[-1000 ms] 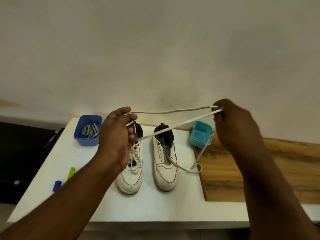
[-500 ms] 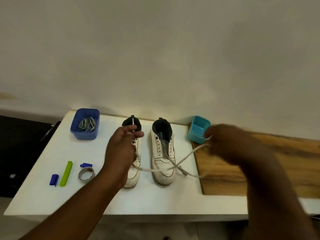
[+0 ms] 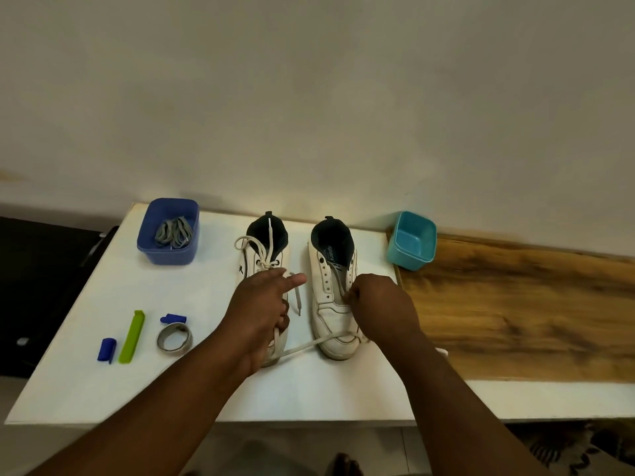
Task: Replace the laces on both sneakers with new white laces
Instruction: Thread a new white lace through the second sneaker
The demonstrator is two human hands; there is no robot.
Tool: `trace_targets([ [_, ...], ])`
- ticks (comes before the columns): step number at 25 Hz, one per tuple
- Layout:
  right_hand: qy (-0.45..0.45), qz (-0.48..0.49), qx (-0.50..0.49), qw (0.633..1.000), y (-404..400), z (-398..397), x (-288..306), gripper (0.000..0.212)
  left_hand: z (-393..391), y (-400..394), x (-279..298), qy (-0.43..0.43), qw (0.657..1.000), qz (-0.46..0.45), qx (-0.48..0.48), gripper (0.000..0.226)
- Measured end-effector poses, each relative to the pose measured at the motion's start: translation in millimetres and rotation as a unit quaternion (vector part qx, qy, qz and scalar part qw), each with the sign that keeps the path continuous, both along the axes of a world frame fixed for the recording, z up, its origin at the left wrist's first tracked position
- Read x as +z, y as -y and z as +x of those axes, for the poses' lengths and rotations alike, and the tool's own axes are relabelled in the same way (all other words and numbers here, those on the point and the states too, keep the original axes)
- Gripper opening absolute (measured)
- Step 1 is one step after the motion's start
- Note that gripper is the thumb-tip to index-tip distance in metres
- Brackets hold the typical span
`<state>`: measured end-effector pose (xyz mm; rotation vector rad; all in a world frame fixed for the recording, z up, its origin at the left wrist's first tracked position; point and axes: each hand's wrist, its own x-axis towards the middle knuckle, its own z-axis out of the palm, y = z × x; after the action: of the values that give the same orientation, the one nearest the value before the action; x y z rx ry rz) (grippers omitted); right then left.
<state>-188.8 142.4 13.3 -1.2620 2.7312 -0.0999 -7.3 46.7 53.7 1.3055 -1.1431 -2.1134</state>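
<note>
Hands dropped from mid-air to frame centre: right hand [image 3: 376, 305] pinches new lace [image 3: 302, 347] at unlaced right sneaker [image 3: 335, 293], left hand [image 3: 266, 304] grips other end. Threading starts.

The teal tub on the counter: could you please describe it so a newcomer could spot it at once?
Start at the white tabletop and go to its far right corner, where the wood surface begins. The teal tub sits there, tilted and empty, unlike the blue tub far left, which holds grey laces.

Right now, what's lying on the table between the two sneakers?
In the head view, a loose white lace end lies on the white table between the left sneaker and the right sneaker, just under the left hand index finger.
</note>
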Motion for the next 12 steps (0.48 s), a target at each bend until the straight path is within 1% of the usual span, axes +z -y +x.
trace_targets([
  [2, 0.001, 0.009, 0.007, 1.000, -4, -4, -2, 0.021, 0, 0, 0, -0.009, 1.000, -0.001, -0.015, 0.017],
  [5, 0.061, 0.028, 0.013, 0.998, -10, -3, 0, 0.020, -1, -3, -3, -0.003, 0.999, 0.006, -0.034, 0.020],
  [6, 0.062, 0.030, 0.015, 0.998, -11, -1, 3, 0.019, -1, -3, -6, 0.007, 0.999, 0.016, -0.037, 0.021],
  [8, 0.006, 0.004, -0.010, 1.000, -13, 0, 19, 0.020, -2, -3, -10, 0.016, 0.998, 0.049, -0.027, 0.024],
  [10, -0.056, -0.045, -0.070, 0.995, -23, -7, 46, 0.018, -3, -1, -12, 0.015, 0.996, 0.091, -0.003, 0.028],
  [11, -0.062, -0.036, -0.099, 0.993, -29, -11, 58, 0.016, -3, -1, -11, 0.005, 0.994, 0.109, 0.006, 0.031],
  [12, -0.049, 0.006, -0.115, 0.992, -36, -17, 67, 0.015, -4, 0, -10, -0.013, 0.992, 0.127, 0.014, 0.035],
])
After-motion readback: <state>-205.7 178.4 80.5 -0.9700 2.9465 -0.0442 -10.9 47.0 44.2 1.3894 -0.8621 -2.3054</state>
